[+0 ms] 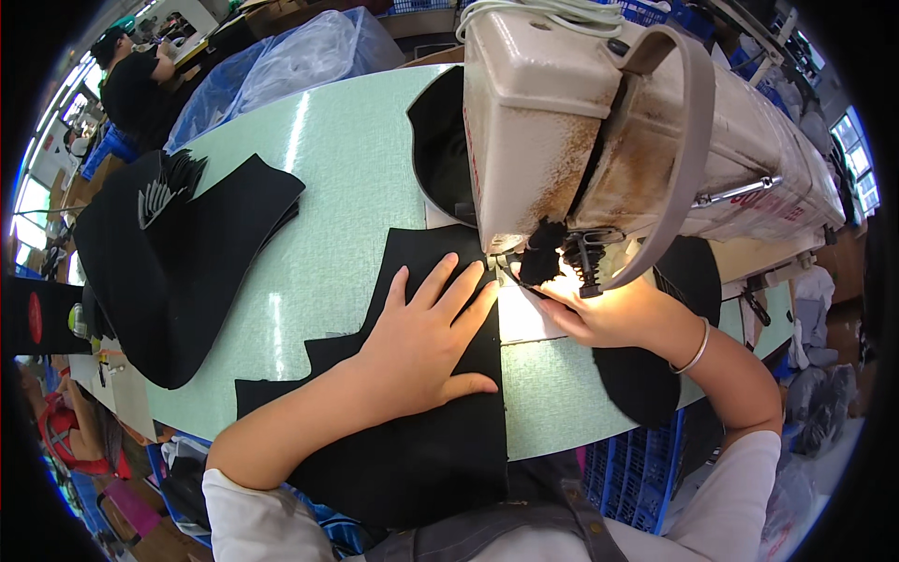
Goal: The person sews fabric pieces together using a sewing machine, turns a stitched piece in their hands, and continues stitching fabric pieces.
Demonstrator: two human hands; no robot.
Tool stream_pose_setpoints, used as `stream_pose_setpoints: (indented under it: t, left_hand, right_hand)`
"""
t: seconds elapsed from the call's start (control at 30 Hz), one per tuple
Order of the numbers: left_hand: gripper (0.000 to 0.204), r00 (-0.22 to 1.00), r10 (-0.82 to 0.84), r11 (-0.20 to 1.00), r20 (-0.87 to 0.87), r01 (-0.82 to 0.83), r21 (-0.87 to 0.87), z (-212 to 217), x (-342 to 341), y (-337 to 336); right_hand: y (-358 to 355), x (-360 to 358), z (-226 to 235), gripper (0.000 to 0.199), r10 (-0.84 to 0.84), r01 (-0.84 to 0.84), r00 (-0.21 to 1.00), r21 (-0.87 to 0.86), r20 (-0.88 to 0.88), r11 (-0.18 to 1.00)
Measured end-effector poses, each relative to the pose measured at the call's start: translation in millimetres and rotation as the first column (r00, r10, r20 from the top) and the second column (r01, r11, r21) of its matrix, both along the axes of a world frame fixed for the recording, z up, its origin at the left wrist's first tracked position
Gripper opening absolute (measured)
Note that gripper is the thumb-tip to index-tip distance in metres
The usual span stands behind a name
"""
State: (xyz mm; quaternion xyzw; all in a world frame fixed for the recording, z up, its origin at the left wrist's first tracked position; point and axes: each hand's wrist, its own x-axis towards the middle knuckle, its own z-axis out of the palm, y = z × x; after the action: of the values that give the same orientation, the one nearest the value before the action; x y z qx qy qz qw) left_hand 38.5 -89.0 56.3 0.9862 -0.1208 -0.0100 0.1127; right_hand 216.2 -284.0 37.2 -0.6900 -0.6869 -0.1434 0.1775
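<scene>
My left hand [426, 342] lies flat with its fingers spread on a black fabric piece [412, 468]. The piece has a stepped left edge and a straight right edge, and it hangs over the table's front. Its far corner reaches under the head of a sewing machine [538, 112]. Close to the lit needle area is my right hand [618, 314], its thumb and fingers closed around a narrow black strip [526, 288] that curves toward the fabric's edge. The machine head and bright lamp light partly hide those fingertips.
Folded black fabric pieces [178, 281] lie stacked on the pale green table [342, 178]. More black fabric [641, 379] hangs over the front edge beside my right forearm. A blue crate [632, 468] stands below. Behind the table is a plastic-lined bin [304, 56]; a person [136, 89] works farther left.
</scene>
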Motion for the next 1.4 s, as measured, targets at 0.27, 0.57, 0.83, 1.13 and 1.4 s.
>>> stream_pose_setpoints:
  t: [0.27, 0.57, 0.83, 1.13, 1.4]
  left_hand:
    - [0.093, 1.0, 0.019, 0.999, 0.004, -0.019, 0.031, 0.0, 1.6, -5.1]
    - [0.09, 0.995, 0.04, 0.996, 0.088, -0.046, 0.071, -3.9, 0.6, -8.0]
    - [0.091, 0.998, 0.051, 0.997, 0.026, -0.052, 0.049, 5.5, 1.0, -6.9]
    - [0.081, 0.996, 0.0, 0.999, 0.092, 0.003, -0.032, -5.5, 9.6, 7.0]
    - [0.088, 0.998, -0.016, 1.0, -0.062, 0.016, 0.005, 6.7, 11.4, 6.2]
  right_hand:
    - [-0.7, -5.0, -4.3, 0.042, -0.052, 0.045, 0.992, -0.063, -0.116, 0.997]
    - [2.2, -20.3, -9.4, 0.048, -0.123, 0.125, 0.986, 0.011, -0.116, 0.992]
    - [0.1, -34.4, -8.1, 0.042, -0.223, 0.204, 0.96, -0.12, -0.172, 0.972]
    - [0.1, -34.0, -12.9, 0.042, -0.249, 0.226, 0.95, -0.139, -0.185, 0.964]
    - [9.6, -31.1, -9.3, 0.035, -0.212, 0.209, 0.966, -0.037, -0.151, 0.977]
